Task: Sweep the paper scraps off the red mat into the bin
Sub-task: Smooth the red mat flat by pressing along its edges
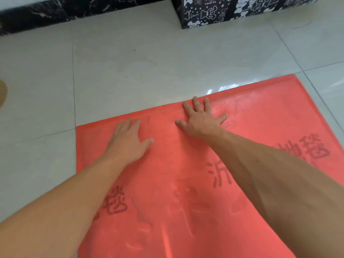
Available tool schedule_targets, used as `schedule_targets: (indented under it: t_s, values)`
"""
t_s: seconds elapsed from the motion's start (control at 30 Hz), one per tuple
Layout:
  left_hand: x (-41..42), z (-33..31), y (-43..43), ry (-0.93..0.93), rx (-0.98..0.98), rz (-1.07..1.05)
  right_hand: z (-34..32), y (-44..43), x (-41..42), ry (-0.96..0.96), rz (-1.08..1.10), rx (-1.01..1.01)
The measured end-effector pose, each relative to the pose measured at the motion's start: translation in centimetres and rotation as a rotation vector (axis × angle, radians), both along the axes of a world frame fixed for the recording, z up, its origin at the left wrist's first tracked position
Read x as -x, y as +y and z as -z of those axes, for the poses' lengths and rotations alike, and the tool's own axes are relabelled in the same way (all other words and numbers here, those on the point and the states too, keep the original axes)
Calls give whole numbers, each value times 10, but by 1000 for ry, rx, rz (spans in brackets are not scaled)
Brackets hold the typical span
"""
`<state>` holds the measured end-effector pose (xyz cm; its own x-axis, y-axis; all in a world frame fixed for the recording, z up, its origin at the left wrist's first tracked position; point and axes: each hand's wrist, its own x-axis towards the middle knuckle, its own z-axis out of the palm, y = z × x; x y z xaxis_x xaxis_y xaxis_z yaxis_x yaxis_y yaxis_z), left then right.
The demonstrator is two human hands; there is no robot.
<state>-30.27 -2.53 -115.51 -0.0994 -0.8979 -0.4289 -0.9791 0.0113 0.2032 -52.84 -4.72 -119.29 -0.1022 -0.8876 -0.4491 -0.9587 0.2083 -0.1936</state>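
The red mat [260,112] lies flat on the pale tiled floor and fills the lower right of the view, with faint dark characters printed on it. My left hand [128,140] rests palm down on the mat near its far left corner, fingers straight. My right hand [201,118] lies flat with fingers spread, its fingertips at the mat's far edge. I see no paper scraps on the mat and no bin in view.
A black box [214,13] with white cartoon prints stands on the floor at the far right. A dark marble skirting [37,15] runs along the far left. A brown object [2,94] shows at the left edge. Bare tiles [139,71] stretch beyond the mat.
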Motion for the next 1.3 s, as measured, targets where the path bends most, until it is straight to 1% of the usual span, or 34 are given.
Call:
schedule_targets:
  t_s: [0.1, 0.17, 0.27, 0.4, 0.53, 0.63, 0.8, 1.07, 1.3]
  values:
    - [36, 11, -27, 32, 8, 20, 2, -1, 1, 0, -6, 4]
    - [52, 13, -39, -3, -4, 26, 3, -2, 1, -4, -13, 9]
    - [65, 18, -50, -96, -106, 55, 5, 0, 2, 4, -14, 16]
    - [66, 29, -58, -113, -212, 96, 8, 0, 1, 5, -9, 17]
    - [67, 20, -56, -101, -266, 94, 5, -5, 0, 4, -10, -3]
    - [64, 19, -54, -89, -263, 94, 0, -8, 0, 10, -23, -14]
    - [61, 22, -52, -88, -235, 88, -6, -9, 24, 80, -70, 60]
    - [59, 29, -52, -105, -206, 91, -5, -3, 113, 107, 136, 21]
    - [58, 32, -54, -103, -204, 107, -4, 4, 123, 74, 152, 20]
